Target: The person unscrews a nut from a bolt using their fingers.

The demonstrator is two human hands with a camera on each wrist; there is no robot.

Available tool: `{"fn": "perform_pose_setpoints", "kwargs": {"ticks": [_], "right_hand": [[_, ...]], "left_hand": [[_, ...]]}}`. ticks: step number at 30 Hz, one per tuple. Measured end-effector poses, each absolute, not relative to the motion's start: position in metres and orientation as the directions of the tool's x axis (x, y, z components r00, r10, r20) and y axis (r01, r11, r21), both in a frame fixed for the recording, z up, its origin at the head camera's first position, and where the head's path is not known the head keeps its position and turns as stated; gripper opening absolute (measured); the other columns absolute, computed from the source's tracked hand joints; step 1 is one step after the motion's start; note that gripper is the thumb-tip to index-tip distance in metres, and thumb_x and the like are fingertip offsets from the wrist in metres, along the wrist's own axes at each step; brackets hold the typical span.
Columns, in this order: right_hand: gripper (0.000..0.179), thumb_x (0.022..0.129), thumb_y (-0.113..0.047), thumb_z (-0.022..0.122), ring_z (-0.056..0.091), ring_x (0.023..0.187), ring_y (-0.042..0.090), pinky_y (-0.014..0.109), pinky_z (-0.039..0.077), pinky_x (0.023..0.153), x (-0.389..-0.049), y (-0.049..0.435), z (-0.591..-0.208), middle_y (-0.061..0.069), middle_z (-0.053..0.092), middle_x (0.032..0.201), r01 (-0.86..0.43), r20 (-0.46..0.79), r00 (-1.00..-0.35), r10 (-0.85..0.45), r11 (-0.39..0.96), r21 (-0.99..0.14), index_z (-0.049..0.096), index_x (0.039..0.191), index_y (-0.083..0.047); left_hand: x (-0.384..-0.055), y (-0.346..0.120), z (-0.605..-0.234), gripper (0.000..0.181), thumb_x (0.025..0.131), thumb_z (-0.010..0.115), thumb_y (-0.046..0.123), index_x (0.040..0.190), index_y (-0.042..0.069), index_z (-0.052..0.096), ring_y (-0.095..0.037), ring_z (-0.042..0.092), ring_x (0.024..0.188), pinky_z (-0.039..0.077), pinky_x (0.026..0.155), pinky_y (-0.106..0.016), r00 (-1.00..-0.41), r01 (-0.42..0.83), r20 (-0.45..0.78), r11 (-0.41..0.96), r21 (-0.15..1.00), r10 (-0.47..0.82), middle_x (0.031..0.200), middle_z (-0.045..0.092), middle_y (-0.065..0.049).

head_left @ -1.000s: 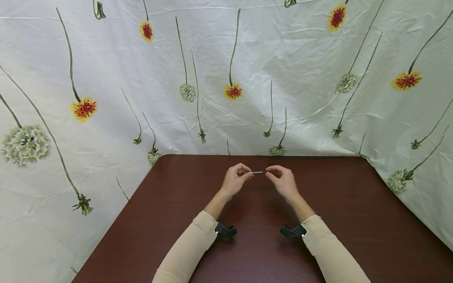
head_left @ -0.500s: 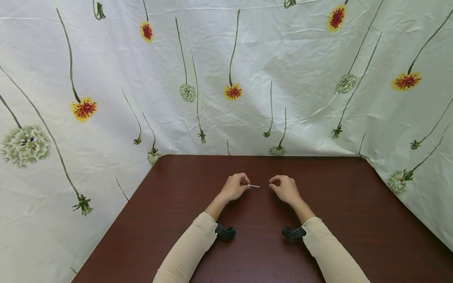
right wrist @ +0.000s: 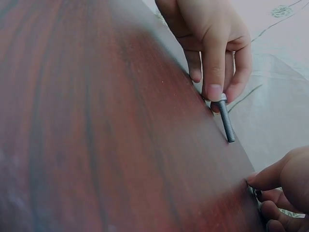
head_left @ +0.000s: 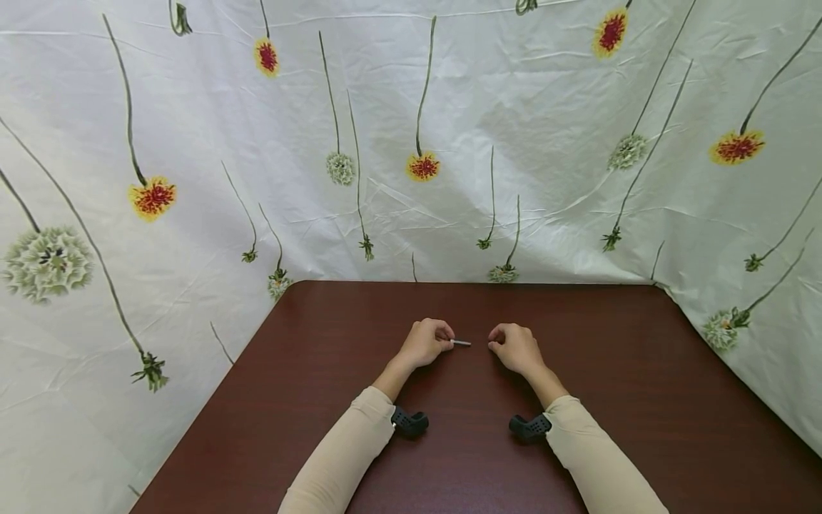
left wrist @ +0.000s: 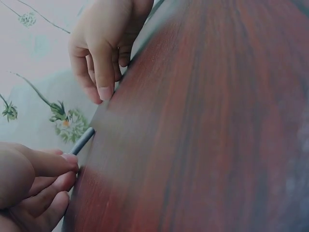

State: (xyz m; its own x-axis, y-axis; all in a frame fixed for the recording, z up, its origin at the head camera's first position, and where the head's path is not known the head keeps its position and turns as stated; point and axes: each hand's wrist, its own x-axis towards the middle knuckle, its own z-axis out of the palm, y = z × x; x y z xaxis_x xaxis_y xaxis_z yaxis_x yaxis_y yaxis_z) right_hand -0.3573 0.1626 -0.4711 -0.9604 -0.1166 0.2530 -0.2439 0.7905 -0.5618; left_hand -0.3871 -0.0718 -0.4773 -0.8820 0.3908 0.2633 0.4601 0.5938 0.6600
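My left hand (head_left: 428,343) pinches a metal bolt (head_left: 461,343) by its head end, between thumb and fingers. The grey threaded shank points right, toward my other hand. In the right wrist view the threads of the bolt (right wrist: 227,122) show clearly, and its free end has nothing on it. Across a small gap, my right hand (head_left: 517,348) has thumb and fingertips together. The right wrist view shows a small dark piece, apparently a nut (right wrist: 259,195), pinched there and mostly hidden by the fingers. Both hands are low over the table.
A dark red-brown wooden table (head_left: 472,457) spreads beneath both arms. Behind it and along the sides hangs a white cloth (head_left: 552,107) printed with flowers. Each wrist wears a black strap, like the left one (head_left: 409,422).
A second ago the bolt's free end was at my right fingertips. The hands have since drawn apart and come down nearer to me, with the bolt staying in my left hand.
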Motion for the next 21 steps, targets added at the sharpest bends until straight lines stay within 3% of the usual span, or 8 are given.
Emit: {"fn": "perform_pose_setpoints", "kwargs": {"ticks": [6,21], "right_hand": [[0.005,0.093,-0.014,0.078,0.066,0.089,0.028,0.049,0.053,0.076,-0.3588,0.1619,-0.4714,0.005,0.071,0.093,-0.229,0.241,-0.964,-0.109,0.799,-0.557,0.077,0.097,-0.012],[0.01,0.095,-0.016,0.077,0.067,0.093,0.03,0.049,0.054,0.078,-0.3566,0.1627,-0.4696,0.007,0.071,0.099,-0.239,0.216,-0.967,-0.139,0.793,-0.56,0.076,0.104,-0.01]], "left_hand": [[-0.3874,-0.0712,-0.4769,0.006,0.089,0.082,0.006,0.092,0.01,0.078,-0.008,0.064,0.073,0.053,0.067,-0.028,-0.886,0.455,0.251,0.622,0.637,0.39,0.08,0.071,0.006],[-0.3878,-0.0728,-0.4747,0.014,0.086,0.085,0.005,0.097,0.007,0.076,-0.011,0.066,0.076,0.054,0.069,-0.028,-0.889,0.442,0.236,0.6,0.667,0.393,0.084,0.071,0.002]]}}
